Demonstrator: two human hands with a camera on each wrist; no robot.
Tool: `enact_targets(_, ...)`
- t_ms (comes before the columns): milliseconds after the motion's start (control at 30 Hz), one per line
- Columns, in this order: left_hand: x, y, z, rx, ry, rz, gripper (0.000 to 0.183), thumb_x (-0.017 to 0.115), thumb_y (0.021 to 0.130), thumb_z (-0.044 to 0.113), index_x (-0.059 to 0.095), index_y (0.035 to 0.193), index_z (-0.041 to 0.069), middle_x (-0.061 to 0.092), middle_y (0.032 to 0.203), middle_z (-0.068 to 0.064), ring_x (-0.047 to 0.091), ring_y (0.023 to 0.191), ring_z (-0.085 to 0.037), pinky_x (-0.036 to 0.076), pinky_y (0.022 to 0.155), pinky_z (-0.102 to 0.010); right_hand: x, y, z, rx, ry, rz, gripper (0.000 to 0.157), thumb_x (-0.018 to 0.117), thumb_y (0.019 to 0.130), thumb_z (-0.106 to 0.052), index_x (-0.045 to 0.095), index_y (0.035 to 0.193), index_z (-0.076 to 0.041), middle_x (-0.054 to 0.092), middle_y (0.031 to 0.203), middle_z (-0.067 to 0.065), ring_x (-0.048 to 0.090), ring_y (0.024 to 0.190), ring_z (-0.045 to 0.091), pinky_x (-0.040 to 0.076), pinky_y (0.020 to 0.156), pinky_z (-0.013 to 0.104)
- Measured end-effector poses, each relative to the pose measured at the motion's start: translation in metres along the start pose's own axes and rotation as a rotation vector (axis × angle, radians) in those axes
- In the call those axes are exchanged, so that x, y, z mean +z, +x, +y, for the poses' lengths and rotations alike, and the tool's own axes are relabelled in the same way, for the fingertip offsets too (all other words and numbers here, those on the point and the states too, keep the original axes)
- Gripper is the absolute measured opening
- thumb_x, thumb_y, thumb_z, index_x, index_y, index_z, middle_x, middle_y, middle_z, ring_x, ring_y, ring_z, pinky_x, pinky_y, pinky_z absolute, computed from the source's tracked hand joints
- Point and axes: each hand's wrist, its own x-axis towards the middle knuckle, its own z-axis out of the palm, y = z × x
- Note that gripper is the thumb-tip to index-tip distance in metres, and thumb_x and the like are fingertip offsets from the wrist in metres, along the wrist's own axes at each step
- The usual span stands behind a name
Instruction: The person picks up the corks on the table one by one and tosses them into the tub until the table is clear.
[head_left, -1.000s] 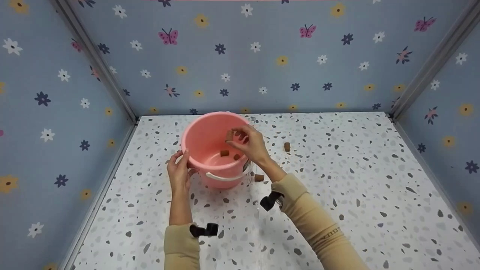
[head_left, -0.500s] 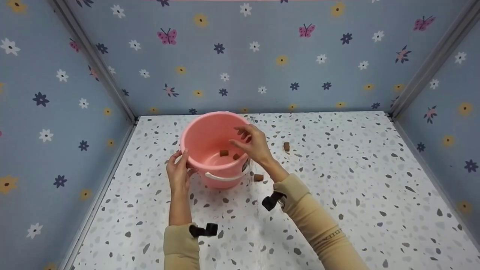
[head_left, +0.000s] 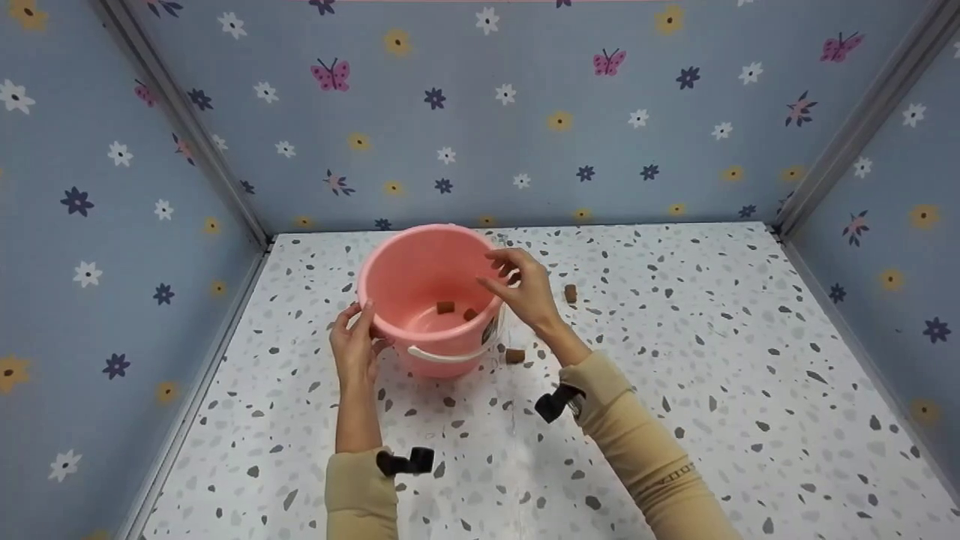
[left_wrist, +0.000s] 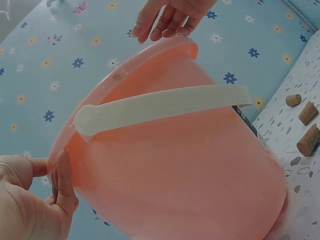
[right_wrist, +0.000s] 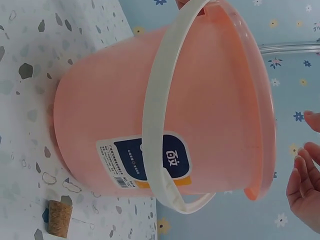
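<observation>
At the round pink plastic bucket (head_left: 424, 262), the left hand (head_left: 355, 346) pinches its rim; opposite, the right hand (head_left: 531, 291) hovers empty, fingers parted.

Glossy, smooth plastic here on the pink bucket (left_wrist: 185, 170), smooth plastic again along its white handle (left_wrist: 165, 107); rough, matt cork on a brown plug (right_wrist: 59, 218), matt cloth on the sleeve (head_left: 641, 442)!

Tabletop (head_left: 712, 360): bright, softly shadowed in front of bucket (head_left: 450, 346)
Wall (head_left: 480, 120) behind bucket: dimmer, even
Left wrist view: slightly hazy
</observation>
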Motion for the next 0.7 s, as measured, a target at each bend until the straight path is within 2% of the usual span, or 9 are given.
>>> enact_targets(100, 0.000, 0.000, 0.000, -0.006, -0.001, 0.002, 0.036, 0.058, 0.087, 0.022, 0.043, 0.113, 0.003, 0.061, 0.070, -0.002, 0.051, 0.048, -0.009, 0.046, 0.041, -0.021, -0.004, -0.002, 0.005, -0.003, -0.002, 0.016, 0.030, 0.069, 0.075, -0.002, 0.058, 0.100, 0.009, 0.056, 0.086, 0.023, 0.052, 0.075, 0.037, 0.046, 0.062, 0.042)
enact_targets(200, 0.000, 0.001, 0.001, -0.014, 0.001, 0.004, 0.036, 0.058, 0.087, 0.022, 0.043, 0.113, 0.003, 0.060, 0.070, -0.002, 0.051, 0.049, -0.009, 0.046, 0.042, -0.021, -0.007, -0.003, 0.025, -0.007, -0.012, 0.034, 0.029, 0.069, 0.075, -0.004, 0.059, 0.100, 0.007, 0.057, 0.085, 0.019, 0.053, 0.073, 0.030, 0.047, 0.062, 0.039)
enact_targets(333, 0.000, 0.000, 0.002, -0.017, 0.004, 0.008, 0.035, 0.058, 0.087, 0.022, 0.043, 0.112, 0.003, 0.059, 0.068, -0.001, 0.051, 0.049, -0.009, 0.046, 0.042, -0.021, -0.011, -0.005, 0.052, 0.010, -0.052, 0.056, 0.029, 0.071, 0.076, -0.013, 0.061, 0.100, 0.000, 0.058, 0.085, 0.010, 0.053, 0.074, 0.020, 0.047, 0.062, 0.030)
enact_targets(433, 0.000, -0.001, 0.004, -0.016, -0.002, 0.002, 0.034, 0.059, 0.086, 0.021, 0.043, 0.111, 0.003, 0.058, 0.066, -0.001, 0.051, 0.048, -0.009, 0.046, 0.041, -0.020, -0.015, -0.008, 0.061, 0.003, -0.063, 0.077, 0.030, 0.071, 0.076, -0.017, 0.062, 0.101, -0.003, 0.059, 0.085, 0.008, 0.054, 0.073, 0.020, 0.048, 0.062, 0.035)
enact_targets(533, 0.001, -0.002, 0.004, -0.011, -0.004, 0.002, 0.034, 0.058, 0.087, 0.020, 0.043, 0.111, 0.002, 0.058, 0.065, -0.002, 0.050, 0.047, -0.009, 0.046, 0.041, -0.020, -0.018, -0.013, 0.066, -0.014, -0.082, 0.094, 0.030, 0.071, 0.076, -0.015, 0.061, 0.101, 0.000, 0.059, 0.085, 0.011, 0.054, 0.072, 0.025, 0.047, 0.059, 0.039)
enact_targets(600, -0.001, 0.003, -0.002, 0.004, 0.009, -0.001, 0.037, 0.059, 0.086, 0.021, 0.042, 0.113, 0.000, 0.059, 0.068, -0.004, 0.051, 0.048, -0.009, 0.047, 0.042, -0.021, -0.021, -0.016, 0.061, -0.016, -0.072, 0.098, 0.029, 0.070, 0.076, -0.009, 0.060, 0.100, 0.004, 0.058, 0.085, 0.017, 0.054, 0.072, 0.030, 0.047, 0.058, 0.044)
enact_targets(633, -0.002, 0.005, -0.004, 0.003, -0.023, -0.024, 0.037, 0.059, 0.087, 0.020, 0.043, 0.113, 0.000, 0.059, 0.069, -0.006, 0.051, 0.048, -0.010, 0.047, 0.041, -0.021, -0.022, -0.018, 0.059, -0.014, -0.071, 0.100, 0.028, 0.070, 0.076, -0.007, 0.060, 0.100, 0.006, 0.058, 0.085, 0.019, 0.054, 0.071, 0.033, 0.046, 0.058, 0.044)
enact_targets(700, -0.014, 0.029, -0.027, 0.020, -0.038, -0.038, 0.041, 0.062, 0.084, 0.024, 0.045, 0.113, 0.002, 0.061, 0.076, -0.010, 0.054, 0.050, -0.013, 0.049, 0.042, -0.025, -0.024, -0.022, 0.055, -0.010, -0.070, 0.105, 0.027, 0.069, 0.075, -0.002, 0.059, 0.098, 0.008, 0.057, 0.084, 0.023, 0.053, 0.071, 0.037, 0.046, 0.058, 0.047)
